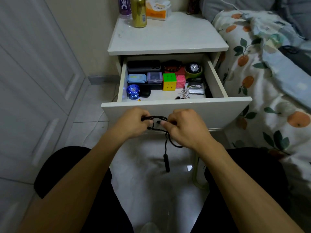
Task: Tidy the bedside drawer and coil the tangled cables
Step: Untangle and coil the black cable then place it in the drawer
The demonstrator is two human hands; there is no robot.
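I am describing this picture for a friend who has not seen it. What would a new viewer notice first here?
First, the two hands, left hand and right hand, gripping a black cable in front of the open drawer, one end dangling toward the floor. Next, the bright puzzle cube in the drawer's middle and the gold can on the nightstand top.

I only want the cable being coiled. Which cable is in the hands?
The black cable, held by both hands in front of the drawer; the white cable lies inside it.
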